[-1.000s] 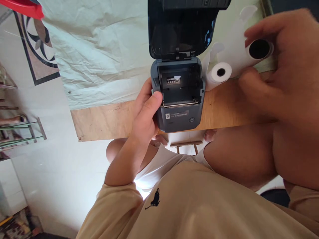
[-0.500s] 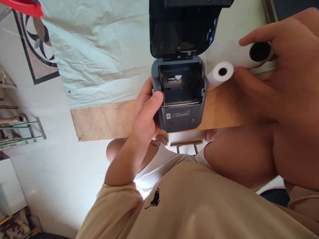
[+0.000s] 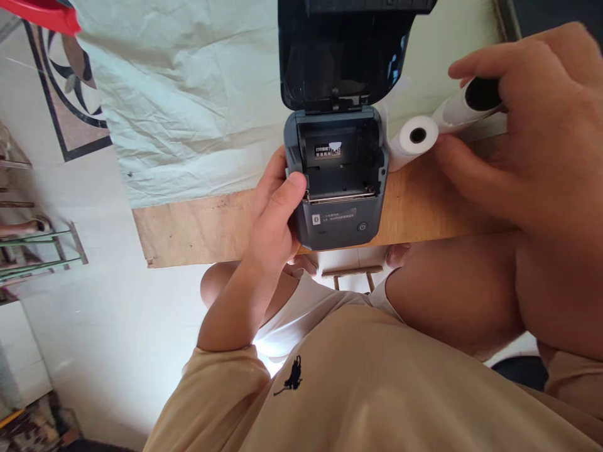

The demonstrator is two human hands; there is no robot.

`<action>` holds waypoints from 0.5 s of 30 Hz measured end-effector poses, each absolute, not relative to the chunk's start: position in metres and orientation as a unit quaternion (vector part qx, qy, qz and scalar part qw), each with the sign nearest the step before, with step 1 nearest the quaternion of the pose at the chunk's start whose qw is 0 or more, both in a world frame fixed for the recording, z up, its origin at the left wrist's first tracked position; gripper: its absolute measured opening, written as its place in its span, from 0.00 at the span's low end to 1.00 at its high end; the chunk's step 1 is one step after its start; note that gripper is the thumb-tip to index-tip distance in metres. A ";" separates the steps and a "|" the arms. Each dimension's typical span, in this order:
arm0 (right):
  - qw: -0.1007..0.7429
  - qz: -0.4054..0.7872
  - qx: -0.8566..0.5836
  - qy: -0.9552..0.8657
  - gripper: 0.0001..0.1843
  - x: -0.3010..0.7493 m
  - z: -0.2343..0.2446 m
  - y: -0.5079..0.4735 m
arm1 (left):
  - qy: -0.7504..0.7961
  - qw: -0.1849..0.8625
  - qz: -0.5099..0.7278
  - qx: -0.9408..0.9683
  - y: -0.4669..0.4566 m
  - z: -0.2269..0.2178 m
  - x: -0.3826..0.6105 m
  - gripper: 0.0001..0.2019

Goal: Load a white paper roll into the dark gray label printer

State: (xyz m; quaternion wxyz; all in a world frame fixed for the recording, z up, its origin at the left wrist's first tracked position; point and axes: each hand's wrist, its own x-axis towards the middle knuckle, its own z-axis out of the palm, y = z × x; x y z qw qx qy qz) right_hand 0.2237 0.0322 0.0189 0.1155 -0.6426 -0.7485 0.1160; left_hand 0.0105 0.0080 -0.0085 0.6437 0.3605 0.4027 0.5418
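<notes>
A dark grey label printer (image 3: 336, 182) stands at the wooden table's near edge with its lid (image 3: 342, 53) flipped up and its paper bay empty. My left hand (image 3: 276, 210) grips the printer's left side, thumb on its top rim. To the printer's right, my right hand (image 3: 527, 125) pinches a white paper roll (image 3: 466, 103) with a dark core, held just above the table. A second white paper roll (image 3: 412, 139) lies on the table beside the printer, close to my right thumb.
A pale crumpled cloth (image 3: 188, 94) covers the far part of the wooden table (image 3: 198, 226). A red object (image 3: 42, 16) sits at the top left. A metal rack (image 3: 38, 245) stands on the tiled floor at the left. My knees are under the table edge.
The loose paper tail that stuck up from the held roll is now wound in. My right hand has tilted the roll and drawn it slightly left. My left hand and the printer have stayed put.
</notes>
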 end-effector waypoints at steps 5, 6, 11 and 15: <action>0.129 0.132 -0.644 -0.742 0.28 0.224 0.021 0.033 | 0.407 0.641 0.528 0.379 0.008 -0.010 0.008 0.15; 0.131 0.136 -0.638 -0.746 0.29 0.224 0.021 0.032 | 0.407 0.642 0.527 0.379 0.008 -0.010 0.008 0.15; 0.104 0.143 -0.654 -0.735 0.28 0.219 0.025 0.030 | 0.403 0.654 0.524 0.368 0.008 -0.006 0.007 0.14; 0.117 0.137 -0.678 -0.713 0.28 0.221 0.026 0.032 | 0.410 0.655 0.514 0.372 0.007 -0.008 0.007 0.14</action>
